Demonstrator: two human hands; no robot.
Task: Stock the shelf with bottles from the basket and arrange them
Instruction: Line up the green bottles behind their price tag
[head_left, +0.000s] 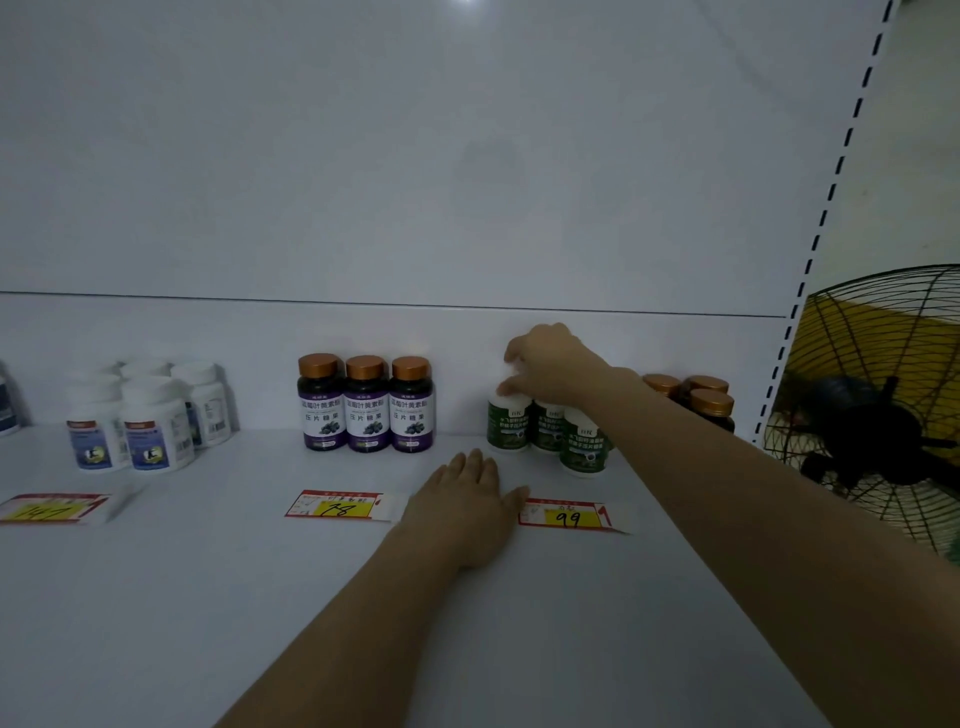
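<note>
Shelf, 1 fan at 4 o'clock, left hand flat, fingers straight, at 6 o'clock, right hand pinching white cap of 1 of 3 green-label bottles at 5 o'clock, 3 copper-capped purple-label bottles at 8 o'clock, 3 price tags.

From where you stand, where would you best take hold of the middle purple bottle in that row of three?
By its copper cap, coming from above and pinching front and back. The middle purple bottle stands upright, with its left neighbour and right neighbour close against its sides, so there seems little room to reach in there. The cap stands free on top.
</note>
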